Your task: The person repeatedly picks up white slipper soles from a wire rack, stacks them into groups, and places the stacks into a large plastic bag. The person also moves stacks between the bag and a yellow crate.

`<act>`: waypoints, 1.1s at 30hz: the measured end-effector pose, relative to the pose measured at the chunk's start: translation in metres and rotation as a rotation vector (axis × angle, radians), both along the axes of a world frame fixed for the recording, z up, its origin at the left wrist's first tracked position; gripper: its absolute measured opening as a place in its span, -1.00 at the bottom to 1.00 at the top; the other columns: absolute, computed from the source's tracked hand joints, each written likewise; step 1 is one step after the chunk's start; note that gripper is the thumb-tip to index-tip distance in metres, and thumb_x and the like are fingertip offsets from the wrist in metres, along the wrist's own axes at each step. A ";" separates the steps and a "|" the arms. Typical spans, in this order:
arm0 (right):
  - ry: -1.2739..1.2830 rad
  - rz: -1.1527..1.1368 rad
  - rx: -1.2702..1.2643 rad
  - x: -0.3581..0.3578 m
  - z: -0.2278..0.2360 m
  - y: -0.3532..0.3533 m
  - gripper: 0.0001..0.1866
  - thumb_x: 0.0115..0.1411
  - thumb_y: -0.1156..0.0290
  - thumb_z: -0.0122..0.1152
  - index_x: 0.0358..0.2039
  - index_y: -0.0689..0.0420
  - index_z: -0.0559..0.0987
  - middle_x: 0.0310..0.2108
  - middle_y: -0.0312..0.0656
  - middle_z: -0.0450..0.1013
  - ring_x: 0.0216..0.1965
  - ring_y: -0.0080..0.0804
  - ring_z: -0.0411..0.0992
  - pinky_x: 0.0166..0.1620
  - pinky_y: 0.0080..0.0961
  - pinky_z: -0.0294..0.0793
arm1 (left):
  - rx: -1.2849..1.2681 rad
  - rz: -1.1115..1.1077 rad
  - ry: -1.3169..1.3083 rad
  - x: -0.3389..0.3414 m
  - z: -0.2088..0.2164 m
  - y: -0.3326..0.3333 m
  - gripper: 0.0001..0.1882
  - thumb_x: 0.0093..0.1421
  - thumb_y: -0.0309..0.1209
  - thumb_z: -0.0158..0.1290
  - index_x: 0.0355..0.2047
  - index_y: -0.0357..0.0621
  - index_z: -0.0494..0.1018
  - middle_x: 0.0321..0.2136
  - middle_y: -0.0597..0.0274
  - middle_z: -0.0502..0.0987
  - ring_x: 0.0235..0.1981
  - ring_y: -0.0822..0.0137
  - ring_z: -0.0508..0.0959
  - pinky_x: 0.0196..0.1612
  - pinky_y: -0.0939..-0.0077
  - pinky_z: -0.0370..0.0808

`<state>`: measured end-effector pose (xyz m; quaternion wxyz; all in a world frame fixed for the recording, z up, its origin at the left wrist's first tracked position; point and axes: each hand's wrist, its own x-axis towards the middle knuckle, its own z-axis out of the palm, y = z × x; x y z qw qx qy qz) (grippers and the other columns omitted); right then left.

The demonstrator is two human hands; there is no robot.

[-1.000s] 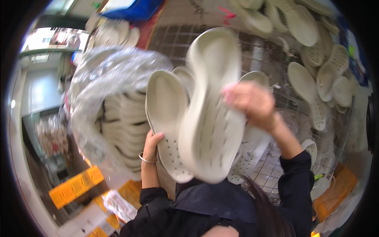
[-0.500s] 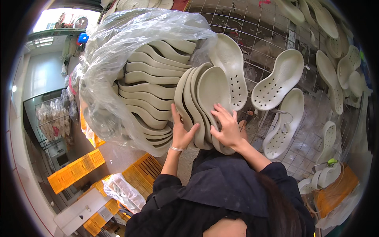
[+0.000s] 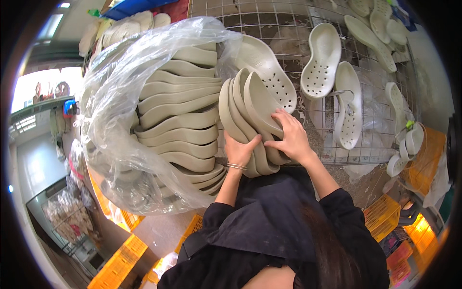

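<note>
A short stack of several beige shoe insoles point(image 3: 232, 113) stands on edge between my hands, leaning and fanned apart at the top. My left hand point(image 3: 240, 150) grips the stack's left side low down, with the thumb across the insole edges. My right hand point(image 3: 292, 137) holds the right side, its fingers on the outermost insole point(image 3: 261, 98), which tilts away from the others. Left of the stack, rows of similar insoles point(image 3: 180, 123) lie layered inside a clear plastic bag point(image 3: 108, 91). A perforated insole point(image 3: 255, 54) rests just behind the stack.
A wire mesh surface point(image 3: 293, 18) spreads behind and to the right. On it lie a perforated insole point(image 3: 321, 53) and another insole point(image 3: 347, 115) with a thin band across it. A yellow crate point(image 3: 120, 262) is at lower left, a yellow basket point(image 3: 382, 219) at lower right.
The head view has shifted. The held insoles, closer together before, now fan apart at the top. My right hand has gone from lying spread on the outer insole to gripping around its edge.
</note>
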<state>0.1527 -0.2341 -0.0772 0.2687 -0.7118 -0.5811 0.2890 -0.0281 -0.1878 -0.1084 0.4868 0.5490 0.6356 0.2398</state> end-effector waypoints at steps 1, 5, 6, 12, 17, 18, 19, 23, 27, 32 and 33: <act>0.017 -0.054 -0.071 -0.001 0.004 0.000 -0.23 -0.20 0.12 0.47 0.04 0.15 0.42 0.19 0.04 0.28 0.25 -0.04 0.19 0.24 -0.15 0.19 | -0.009 0.013 0.021 -0.002 0.001 0.001 -0.17 -0.20 -0.25 0.38 0.03 -0.33 0.24 -0.08 -0.09 0.50 -0.08 0.06 0.54 -0.01 0.27 0.45; 0.228 -0.038 -0.160 0.017 0.030 -0.004 -0.35 -0.22 0.11 0.44 -0.10 0.17 0.55 -0.06 -0.03 0.50 0.01 -0.15 0.45 0.05 -0.30 0.43 | -0.041 -0.152 -0.176 -0.023 0.030 -0.001 -0.23 -0.19 -0.35 0.34 0.05 -0.32 0.30 -0.11 0.02 0.52 -0.09 0.21 0.52 -0.01 0.33 0.44; 0.274 0.031 -0.032 0.023 0.038 -0.008 -0.40 -0.19 0.07 0.43 -0.16 0.18 0.59 -0.17 -0.06 0.55 -0.13 -0.16 0.52 -0.04 -0.34 0.49 | -0.022 -0.124 -0.189 -0.030 0.044 -0.002 -0.25 -0.18 -0.36 0.34 0.03 -0.34 0.32 -0.11 0.04 0.52 -0.10 0.22 0.51 -0.01 0.33 0.44; 0.503 0.187 0.279 0.071 0.076 -0.025 -0.05 -0.07 0.08 0.46 0.25 0.21 0.23 0.32 0.03 0.05 0.34 -0.06 0.00 0.35 -0.25 -0.09 | 0.183 -0.266 -0.047 -0.013 0.103 0.013 -0.38 -0.15 -0.32 0.32 -0.07 -0.36 0.43 -0.26 0.10 0.59 -0.24 0.23 0.58 -0.15 0.33 0.51; 1.092 -0.347 0.138 0.118 0.081 -0.054 0.03 -0.04 0.26 0.44 0.32 0.28 0.00 0.26 0.03 0.11 0.26 -0.24 0.11 0.28 -0.36 0.09 | 0.549 -0.511 -0.124 0.123 0.095 0.023 -0.29 -0.11 -0.25 0.30 0.01 -0.33 0.28 -0.32 -0.02 0.58 -0.29 0.08 0.60 -0.15 0.25 0.50; 1.137 -0.522 0.165 0.133 0.077 -0.067 -0.05 -0.02 0.29 0.42 0.29 0.30 0.09 0.21 0.02 0.20 0.21 -0.25 0.20 0.25 -0.36 0.16 | 0.486 -0.591 -0.013 0.155 0.092 0.024 -0.29 -0.10 -0.25 0.27 0.01 -0.34 0.26 -0.32 -0.08 0.57 -0.29 0.00 0.60 -0.14 0.23 0.49; 1.160 -0.628 0.164 0.154 0.070 -0.083 -0.15 0.01 0.34 0.39 0.25 0.30 0.18 0.13 -0.01 0.30 0.13 -0.27 0.29 0.20 -0.38 0.24 | 0.523 -0.639 0.025 0.185 0.088 0.025 -0.30 -0.09 -0.25 0.24 0.01 -0.35 0.25 -0.33 -0.15 0.57 -0.30 -0.07 0.60 -0.13 0.20 0.49; 1.289 -0.951 0.258 0.275 0.032 -0.167 -0.38 0.05 0.47 0.31 0.13 0.32 0.33 -0.04 0.00 0.46 -0.01 -0.31 0.46 0.03 -0.43 0.46 | 0.302 -0.606 -0.134 0.262 0.068 0.040 -0.46 -0.07 -0.30 0.14 -0.12 -0.38 0.30 -0.32 -0.22 0.55 -0.29 -0.12 0.59 -0.16 0.17 0.47; 0.388 -0.768 -0.351 0.382 -0.005 -0.205 -0.33 0.09 0.18 0.30 0.08 0.38 0.35 -0.10 0.13 0.47 -0.03 -0.19 0.47 0.00 -0.37 0.45 | -0.346 -0.536 -0.336 0.266 0.038 0.059 -0.60 0.05 -0.31 0.04 -0.12 -0.29 0.38 -0.35 0.14 0.54 -0.35 0.26 0.53 -0.24 0.44 0.44; -0.137 -0.711 -0.082 0.486 -0.029 -0.109 -0.32 0.12 -0.07 0.22 -0.10 0.40 0.47 -0.17 0.18 0.47 -0.21 -0.11 0.49 -0.15 -0.29 0.44 | -0.862 -0.145 -0.704 0.253 0.025 0.067 -0.51 0.00 -0.23 -0.01 -0.11 -0.32 0.39 -0.33 0.07 0.53 -0.38 0.19 0.55 -0.28 0.37 0.54; -0.142 -0.764 0.187 0.515 -0.036 -0.076 -0.34 0.12 -0.09 0.22 -0.15 0.38 0.51 -0.19 0.16 0.48 -0.28 -0.11 0.48 -0.20 -0.27 0.43 | -0.836 -0.106 -0.732 0.256 0.027 0.069 -0.48 0.01 -0.20 0.00 -0.08 -0.33 0.39 -0.31 0.05 0.54 -0.38 0.19 0.57 -0.28 0.37 0.56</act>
